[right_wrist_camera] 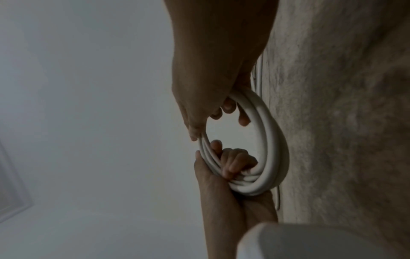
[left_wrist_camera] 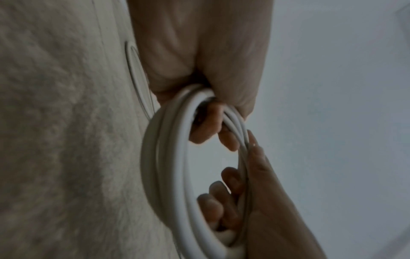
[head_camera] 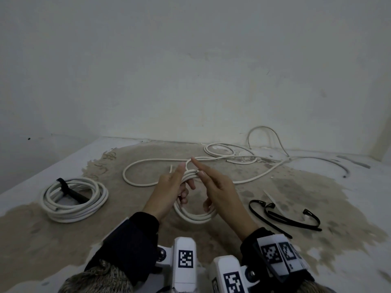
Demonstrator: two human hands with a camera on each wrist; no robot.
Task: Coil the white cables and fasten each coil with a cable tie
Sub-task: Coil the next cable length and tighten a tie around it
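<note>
A small coil of white cable [head_camera: 196,217] hangs upright between my two hands above the floor. My left hand [head_camera: 167,193] grips its top strands, fingers [left_wrist_camera: 206,126] curled through the loop. My right hand [head_camera: 218,187] holds the coil [right_wrist_camera: 275,149] from the other side, thumb pressed on the strands and index finger pointing straight out. The cable's free length [head_camera: 135,180] trails over the floor in a wide loop. Three black cable ties [head_camera: 283,216] lie to the right. A finished coil [head_camera: 74,199] bound with a black tie lies to the left.
More loose white cable [head_camera: 222,151] lies tangled at the back, by the wall [head_camera: 190,81]. The floor [head_camera: 296,187] is stained concrete with white edges. A thin white strip [head_camera: 268,195] lies near the black ties.
</note>
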